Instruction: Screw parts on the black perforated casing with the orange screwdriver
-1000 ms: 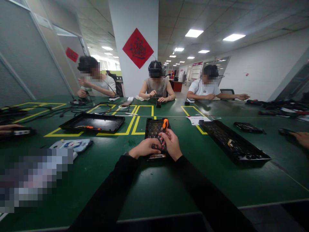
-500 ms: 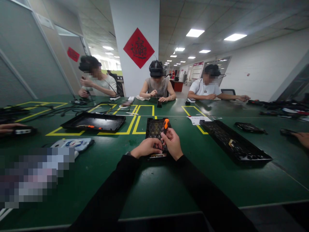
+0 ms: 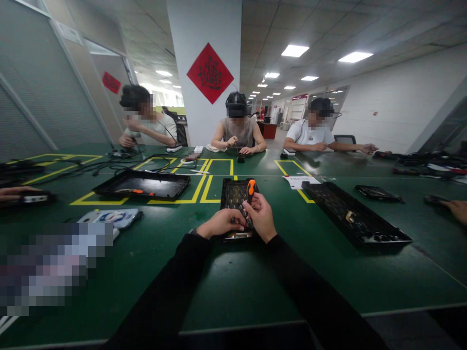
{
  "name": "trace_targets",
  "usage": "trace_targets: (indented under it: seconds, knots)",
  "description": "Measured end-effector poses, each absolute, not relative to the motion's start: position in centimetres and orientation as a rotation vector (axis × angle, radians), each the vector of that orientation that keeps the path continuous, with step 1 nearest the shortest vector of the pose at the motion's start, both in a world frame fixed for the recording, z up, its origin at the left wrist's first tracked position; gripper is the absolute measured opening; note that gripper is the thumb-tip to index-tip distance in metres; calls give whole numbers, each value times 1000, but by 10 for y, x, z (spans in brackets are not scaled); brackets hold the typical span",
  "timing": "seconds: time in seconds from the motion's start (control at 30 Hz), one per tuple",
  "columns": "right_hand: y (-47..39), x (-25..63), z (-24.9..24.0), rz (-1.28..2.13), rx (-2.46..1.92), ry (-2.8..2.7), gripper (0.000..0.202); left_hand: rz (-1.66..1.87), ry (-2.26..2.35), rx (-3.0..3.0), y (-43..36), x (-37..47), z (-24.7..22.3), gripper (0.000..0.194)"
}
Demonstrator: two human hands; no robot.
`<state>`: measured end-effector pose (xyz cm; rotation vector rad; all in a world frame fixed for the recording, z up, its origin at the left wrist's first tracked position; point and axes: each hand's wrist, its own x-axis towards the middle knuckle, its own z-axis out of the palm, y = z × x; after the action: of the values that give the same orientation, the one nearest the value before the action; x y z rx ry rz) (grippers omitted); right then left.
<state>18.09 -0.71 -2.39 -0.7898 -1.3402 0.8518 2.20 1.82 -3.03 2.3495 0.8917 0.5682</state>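
In front of me on the green table lies a black tray-like casing (image 3: 233,192) with many small parts inside. My right hand (image 3: 261,216) is closed around an orange and black screwdriver (image 3: 251,188), held upright with its handle up and its tip down toward the near part of the casing. My left hand (image 3: 224,222) rests over the casing's near left side, its fingers pinched together close to the screwdriver's lower end. What those fingers hold, if anything, is too small and partly hidden. A pale strip (image 3: 239,235) shows at the casing's near end.
A black tray (image 3: 160,194) with orange-handled tools stands at left, and a long black tray (image 3: 359,236) with small parts at right. A phone-like item (image 3: 120,218) lies left. Several people sit around the table; a co-worker's hand (image 3: 458,210) is at far right.
My left fingers have shifted slightly beside the screwdriver's lower end. The screwdriver and my right hand stay almost where they were.
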Motion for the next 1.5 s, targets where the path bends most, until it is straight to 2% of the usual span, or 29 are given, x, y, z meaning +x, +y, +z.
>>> trace_targets:
  seconds: [0.1,0.37,0.8,1.07,1.27,1.5]
  knots:
    - [-8,181,-23,851,-784,-1325,47,567,897,2353,18,22,-31,23]
    - [-11,182,-18,947,-783,-1302,31,562,914,2376,13,23,-25,24]
    - [-7,181,-23,865,-812,-1298,35,533,923,2436,14,23,-25,24]
    - [-8,181,-22,892,-747,-1340,28,576,940,2390,16,23,-30,25]
    - [-6,181,-24,854,-787,-1356,36,574,967,2365,15,24,-30,30]
    - [-7,181,-23,853,-829,-1357,29,574,963,2347,16,23,-29,28]
